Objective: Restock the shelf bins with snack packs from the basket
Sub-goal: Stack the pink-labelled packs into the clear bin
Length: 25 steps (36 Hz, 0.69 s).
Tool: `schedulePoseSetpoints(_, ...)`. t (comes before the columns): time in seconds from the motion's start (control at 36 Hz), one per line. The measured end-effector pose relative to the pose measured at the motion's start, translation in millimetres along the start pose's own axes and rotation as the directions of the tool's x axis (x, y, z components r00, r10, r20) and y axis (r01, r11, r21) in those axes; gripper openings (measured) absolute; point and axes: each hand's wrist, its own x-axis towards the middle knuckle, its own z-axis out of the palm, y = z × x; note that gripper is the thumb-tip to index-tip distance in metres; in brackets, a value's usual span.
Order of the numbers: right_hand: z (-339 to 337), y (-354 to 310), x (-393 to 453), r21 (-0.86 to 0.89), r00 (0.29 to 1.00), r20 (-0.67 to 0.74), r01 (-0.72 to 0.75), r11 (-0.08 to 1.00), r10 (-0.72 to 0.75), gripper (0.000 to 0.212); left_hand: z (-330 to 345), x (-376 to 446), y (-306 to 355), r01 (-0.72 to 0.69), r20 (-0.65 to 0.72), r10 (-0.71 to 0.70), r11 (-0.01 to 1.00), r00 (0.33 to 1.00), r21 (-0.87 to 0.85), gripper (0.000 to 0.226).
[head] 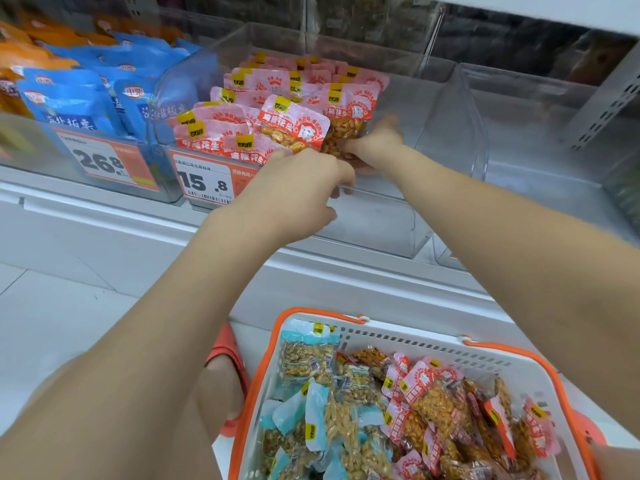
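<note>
White shelf across the upper half, carrying a row of clear plastic bins. Middle bin roughly half filled on its left side with standing red-and-pink peanut packs, right side bare. Left-hand bin crammed with blue packs, orange ones behind. Right-hand bin clear-walled, contents not discernible.

Below, on the pale floor, a white basket with orange rim and handles, holding a loose heap: red-and-pink peanut packs on the right, teal-topped packs on the left. Beside the basket, a foot in an orange sandal.

Both bare arms stretched up from the basket to the middle bin. Right hand reaching inside, fingers curled on a pack of peanuts at the front of the row. Left hand at the bin's front edge, fingertips pinching the lower edge of a neighbouring red pack, though blur makes the exact grip hard to read.

Two orange price tags on the bin fronts, reading 26.8 and 15.8.
</note>
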Motion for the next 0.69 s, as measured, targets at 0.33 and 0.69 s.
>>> schedulePoseSetpoints(0.33,-71,-5,-116,-0.261,0.607,-0.135,0.741,0.619,-0.783,0.017,10,-28,8,-0.102,-0.313,0.033,0.973,0.949,-0.207,0.024)
schedulePoseSetpoints(0.69,-66,312,-243,-0.480,0.893,0.450,0.246,0.842,-0.005,0.049,185,-97,65,0.199,0.405,-0.044,0.915,0.913,-0.350,0.027)
